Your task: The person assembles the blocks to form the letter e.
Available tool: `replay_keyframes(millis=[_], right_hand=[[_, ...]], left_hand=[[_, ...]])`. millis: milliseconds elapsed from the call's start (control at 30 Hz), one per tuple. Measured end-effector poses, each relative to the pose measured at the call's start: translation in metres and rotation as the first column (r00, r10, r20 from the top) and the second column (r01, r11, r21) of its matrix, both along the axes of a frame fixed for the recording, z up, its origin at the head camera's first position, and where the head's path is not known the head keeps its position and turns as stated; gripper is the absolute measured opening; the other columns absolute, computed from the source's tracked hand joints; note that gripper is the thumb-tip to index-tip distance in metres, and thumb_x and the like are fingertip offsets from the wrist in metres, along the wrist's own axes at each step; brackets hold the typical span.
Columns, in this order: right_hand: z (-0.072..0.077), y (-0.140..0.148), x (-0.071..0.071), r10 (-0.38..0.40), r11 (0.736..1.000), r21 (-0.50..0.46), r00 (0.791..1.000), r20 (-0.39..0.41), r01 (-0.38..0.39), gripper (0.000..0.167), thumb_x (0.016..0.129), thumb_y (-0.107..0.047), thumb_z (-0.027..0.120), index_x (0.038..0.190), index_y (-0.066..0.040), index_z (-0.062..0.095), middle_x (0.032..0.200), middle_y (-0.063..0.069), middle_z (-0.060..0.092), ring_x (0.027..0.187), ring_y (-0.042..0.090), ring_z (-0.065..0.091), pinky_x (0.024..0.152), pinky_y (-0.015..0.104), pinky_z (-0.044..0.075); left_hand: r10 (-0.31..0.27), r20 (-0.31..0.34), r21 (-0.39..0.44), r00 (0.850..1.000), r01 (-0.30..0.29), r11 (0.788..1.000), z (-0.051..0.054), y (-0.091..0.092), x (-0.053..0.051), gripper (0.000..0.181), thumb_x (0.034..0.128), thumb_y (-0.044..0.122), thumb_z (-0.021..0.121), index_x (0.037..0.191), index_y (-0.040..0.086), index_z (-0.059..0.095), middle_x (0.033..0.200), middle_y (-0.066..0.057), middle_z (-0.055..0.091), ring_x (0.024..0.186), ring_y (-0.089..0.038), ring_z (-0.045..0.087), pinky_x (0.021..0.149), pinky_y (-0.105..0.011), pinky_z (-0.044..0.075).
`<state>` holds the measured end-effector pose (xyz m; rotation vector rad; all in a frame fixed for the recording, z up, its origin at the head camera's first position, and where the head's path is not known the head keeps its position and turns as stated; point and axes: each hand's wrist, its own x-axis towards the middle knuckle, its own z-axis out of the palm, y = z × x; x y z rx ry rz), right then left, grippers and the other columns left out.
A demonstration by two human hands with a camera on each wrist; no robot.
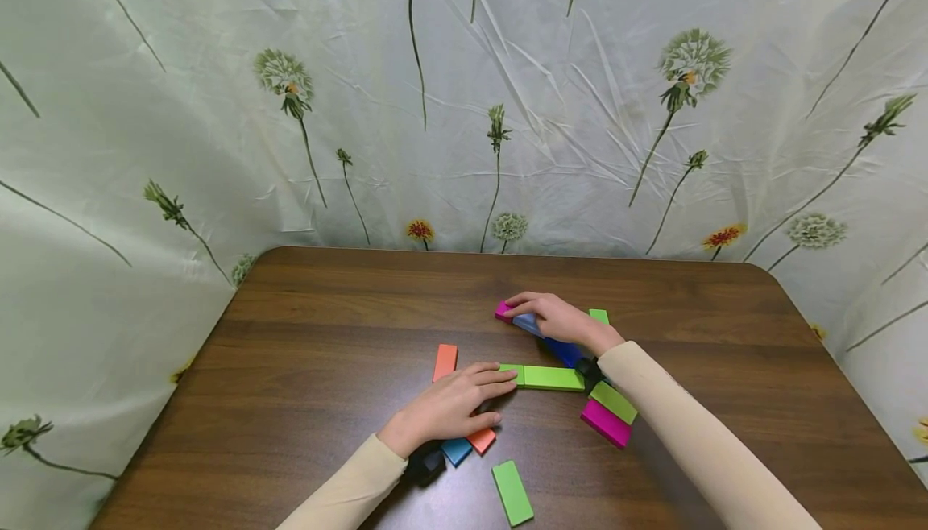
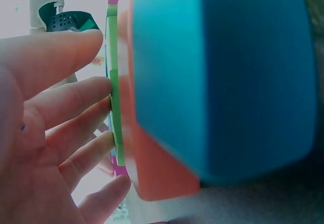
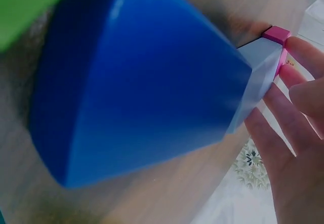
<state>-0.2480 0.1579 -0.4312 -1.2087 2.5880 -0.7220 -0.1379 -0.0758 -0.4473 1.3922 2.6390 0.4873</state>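
**Finding: both hands on rows of coloured blocks**

I judge the step in hand to be lining up blocks on the bench [image 1: 326, 337]. The right hand [image 1: 558, 320] touches the magenta block [image 1: 502, 311] and pale blue block [image 1: 528, 324], which continue a slanting row from the dark blue block [image 1: 563, 351]. The left hand [image 1: 453, 403] reaches the green row [image 1: 553, 378]. On both, fingers are spread apart; I note no clamping. In my assessment, the next move calls for light, even contact. Obstructions: the right wrist mount [image 1: 590, 371] hides where the rows meet; the left hand partly covers the orange blocks [image 1: 445, 361]. A loose green block [image 1: 512, 494] lies apart, nearer the wearer.
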Motion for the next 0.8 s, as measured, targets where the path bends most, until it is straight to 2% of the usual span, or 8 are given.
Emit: replay_keyframes(millis=[400,533,667,800], right_hand=[[0.0,0.003,0.0,0.015,0.999,-0.039,1.0,0.017,-0.014,0.048,0.085,0.017,0.036,0.12,0.003,0.065,0.13,0.018,0.055,0.122,0.035,0.049,0.096,0.047,0.043],[0.001,0.005,0.001,-0.006,0.999,-0.036,1.0,0.026,0.007,0.047,0.086,0.016,0.036,0.119,0.003,0.066,0.132,0.02,0.053,0.123,0.036,0.049,0.09,0.041,0.044],[0.002,0.008,0.003,-0.029,0.999,-0.039,0.999,0.04,0.031,0.046,0.086,0.016,0.036,0.119,0.002,0.066,0.133,0.02,0.053,0.123,0.037,0.048,0.08,0.034,0.04],[0.003,0.01,0.004,-0.033,0.999,-0.041,0.998,0.05,0.035,0.044,0.086,0.015,0.038,0.119,0.002,0.066,0.133,0.021,0.052,0.123,0.037,0.048,0.078,0.036,0.04]], left_hand=[[0.008,0.003,-0.008,1.0,-0.008,1.0,0.0,0.0,0.001,0.049,0.0969,0.03,0.057,0.14,0.009,0.05,0.147,-0.001,0.042,0.136,-0.022,0.034,0.109,-0.034,0.03],[0.01,0.005,-0.008,1.0,-0.01,1.0,-0.001,0.0,0.001,0.049,0.097,0.03,0.057,0.14,0.009,0.05,0.147,-0.001,0.041,0.137,-0.022,0.034,0.109,-0.034,0.03],[0.011,0.006,-0.007,1.0,-0.011,1.0,-0.002,0.0,0.001,0.049,0.0969,0.03,0.057,0.14,0.009,0.05,0.147,-0.001,0.041,0.137,-0.022,0.034,0.109,-0.034,0.029],[0.011,0.002,-0.008,1.0,-0.011,1.0,-0.002,0.0,0.0,0.049,0.0969,0.03,0.057,0.14,0.009,0.05,0.147,-0.001,0.041,0.137,-0.022,0.034,0.109,-0.034,0.029]])
